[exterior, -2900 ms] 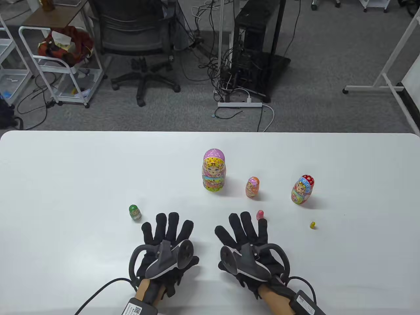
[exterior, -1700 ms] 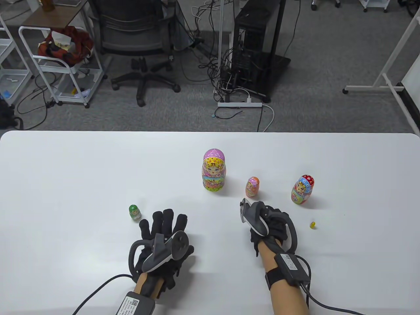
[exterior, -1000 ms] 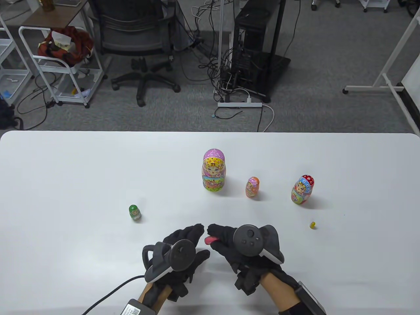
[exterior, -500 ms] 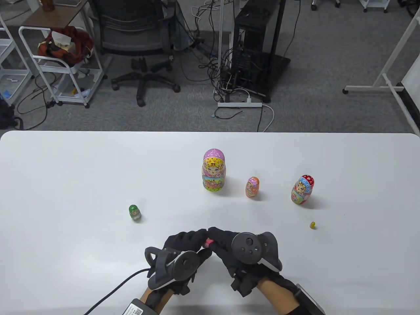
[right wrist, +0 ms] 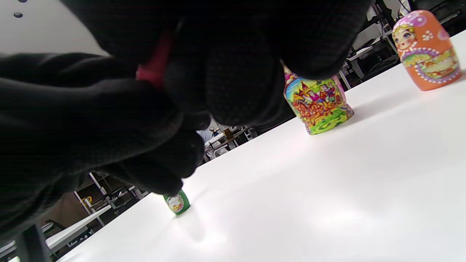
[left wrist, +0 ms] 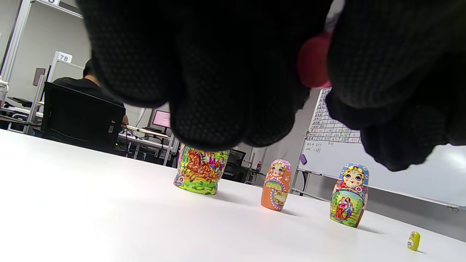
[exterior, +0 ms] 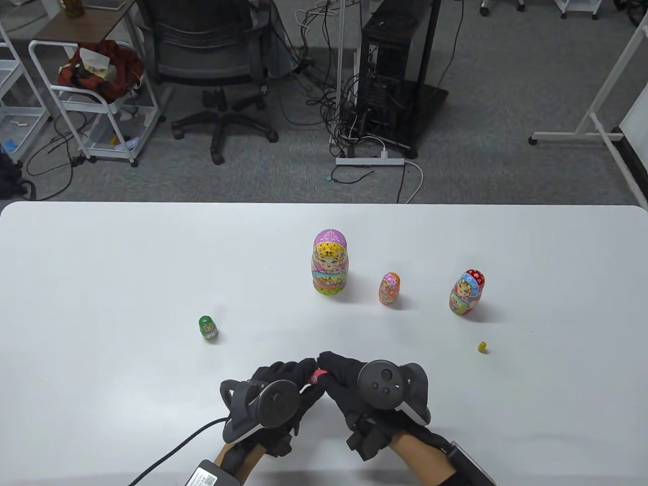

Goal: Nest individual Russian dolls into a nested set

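Observation:
Both hands meet near the table's front middle and grip a small pink doll [exterior: 317,376] between their fingertips, held above the table. The doll shows as a pink patch in the left wrist view [left wrist: 314,65] and the right wrist view [right wrist: 154,65]. My left hand [exterior: 291,377] holds it from the left, my right hand [exterior: 340,372] from the right. On the table stand the large purple doll [exterior: 330,261], the orange doll [exterior: 389,288], the blue-and-red doll [exterior: 466,292], the green doll [exterior: 208,327] and the tiny yellow doll [exterior: 482,347].
The white table [exterior: 101,263] ends at its far edge, with an office chair [exterior: 212,61], a computer tower [exterior: 392,61], cables and a cart [exterior: 96,96] on the floor beyond.
My right hand picked the pink doll off the table and brought it back toward me. My left hand turned and closed on its other end. Over the last half second the hands barely moved.

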### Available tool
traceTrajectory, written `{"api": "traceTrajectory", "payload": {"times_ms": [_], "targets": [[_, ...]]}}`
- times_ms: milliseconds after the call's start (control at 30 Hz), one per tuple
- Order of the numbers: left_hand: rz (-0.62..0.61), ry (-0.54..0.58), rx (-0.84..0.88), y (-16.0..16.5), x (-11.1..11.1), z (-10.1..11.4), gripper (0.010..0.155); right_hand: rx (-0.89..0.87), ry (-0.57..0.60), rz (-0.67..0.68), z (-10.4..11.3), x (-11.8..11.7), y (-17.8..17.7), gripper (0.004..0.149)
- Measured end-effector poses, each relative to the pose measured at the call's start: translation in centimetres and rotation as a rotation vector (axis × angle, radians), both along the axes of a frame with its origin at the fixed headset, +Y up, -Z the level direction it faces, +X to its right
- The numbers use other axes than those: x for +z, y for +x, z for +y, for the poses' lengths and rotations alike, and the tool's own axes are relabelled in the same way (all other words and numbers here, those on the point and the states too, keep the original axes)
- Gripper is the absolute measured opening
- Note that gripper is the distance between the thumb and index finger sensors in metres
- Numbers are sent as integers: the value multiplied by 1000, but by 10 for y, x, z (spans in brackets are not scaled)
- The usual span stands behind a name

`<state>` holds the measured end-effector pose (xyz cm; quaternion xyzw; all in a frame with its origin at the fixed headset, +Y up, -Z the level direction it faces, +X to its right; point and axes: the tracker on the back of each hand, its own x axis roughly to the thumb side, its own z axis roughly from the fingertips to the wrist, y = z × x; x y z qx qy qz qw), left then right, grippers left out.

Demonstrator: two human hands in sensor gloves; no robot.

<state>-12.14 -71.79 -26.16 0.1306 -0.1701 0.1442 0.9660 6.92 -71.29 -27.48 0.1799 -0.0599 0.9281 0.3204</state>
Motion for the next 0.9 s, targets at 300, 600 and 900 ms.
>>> {"api": "traceTrajectory", "payload": {"times_ms": [300, 600, 900], "targets": [[-27, 10, -6, -2, 0, -1, 59, -30, -11, -12, -4, 3, -2, 49], [-12, 9, 1, -6, -5, -3, 60, -70, -56, -36, -10, 2, -3, 49], [48, -12, -125, -9, -14, -18, 60, 567, 16, -221, -17, -10, 7, 48]]}}
